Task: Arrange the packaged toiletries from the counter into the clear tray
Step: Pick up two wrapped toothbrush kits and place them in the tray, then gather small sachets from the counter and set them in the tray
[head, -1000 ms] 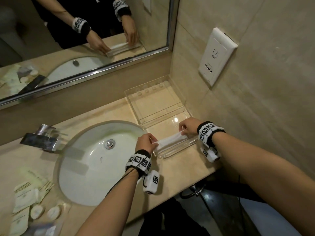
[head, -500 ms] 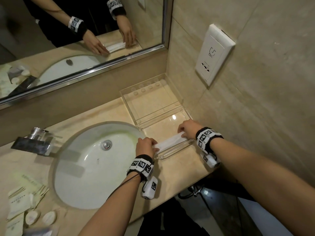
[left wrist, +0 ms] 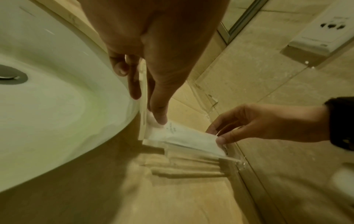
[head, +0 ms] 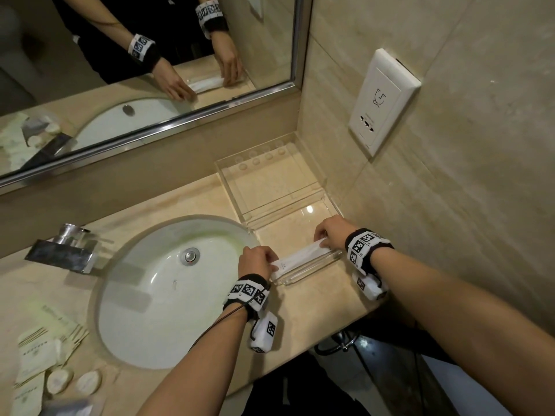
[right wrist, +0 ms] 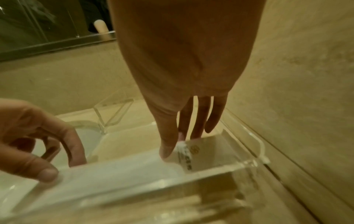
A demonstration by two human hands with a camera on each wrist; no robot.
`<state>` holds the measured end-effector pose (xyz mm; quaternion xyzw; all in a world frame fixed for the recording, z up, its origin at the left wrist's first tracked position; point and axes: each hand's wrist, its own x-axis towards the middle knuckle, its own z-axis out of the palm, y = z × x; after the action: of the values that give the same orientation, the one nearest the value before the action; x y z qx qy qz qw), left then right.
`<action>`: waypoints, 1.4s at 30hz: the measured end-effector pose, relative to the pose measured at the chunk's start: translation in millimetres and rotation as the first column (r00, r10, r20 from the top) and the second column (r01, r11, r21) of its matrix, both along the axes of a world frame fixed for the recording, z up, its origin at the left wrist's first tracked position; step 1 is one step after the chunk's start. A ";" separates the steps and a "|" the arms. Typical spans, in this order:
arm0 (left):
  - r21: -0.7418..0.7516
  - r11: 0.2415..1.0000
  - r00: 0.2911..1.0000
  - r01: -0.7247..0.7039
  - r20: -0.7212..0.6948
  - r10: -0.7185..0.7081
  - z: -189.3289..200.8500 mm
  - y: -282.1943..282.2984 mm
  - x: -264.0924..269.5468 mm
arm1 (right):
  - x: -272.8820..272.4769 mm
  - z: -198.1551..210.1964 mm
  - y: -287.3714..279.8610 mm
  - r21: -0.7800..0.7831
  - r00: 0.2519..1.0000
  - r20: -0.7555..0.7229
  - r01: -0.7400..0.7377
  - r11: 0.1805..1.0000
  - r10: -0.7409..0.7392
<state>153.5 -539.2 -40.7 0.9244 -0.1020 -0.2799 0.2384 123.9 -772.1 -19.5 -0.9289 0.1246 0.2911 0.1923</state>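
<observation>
White packet (head: 300, 259), long and flat, spans the near front edge of the clear tray (head: 270, 187), held at both ends. The left hand (head: 255, 261) pinches its left end between thumb and curled fingers (left wrist: 134, 84); the right hand (head: 333, 231) pinches its right end, thumb on top, the other fingers (right wrist: 199, 119) extended down into the tray. One packet is in hand. One tray stands beyond both hands, set into the corner against the wall, with a raised rear section. To the left of the left hand lies one sink (head: 168, 289), with one faucet (head: 64, 250) farther left. Beyond the sink, well apart from both hands, lie several flat paper packets (head: 33, 352) and two round white discs (head: 73, 381). One wall socket (head: 383, 100) is mounted above the right hand.
</observation>
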 end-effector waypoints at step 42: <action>-0.291 0.343 0.342 -0.893 0.055 0.938 61.3 436.3 -143.5 | 42.3 62.3 481.3 0.505 0.789 0.325 -0.611 0.609 0.522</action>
<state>10.0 -102.9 20.6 0.8133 0.3830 0.0164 0.4377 166.2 -290.8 42.8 -0.8317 -0.2865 0.2922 0.3751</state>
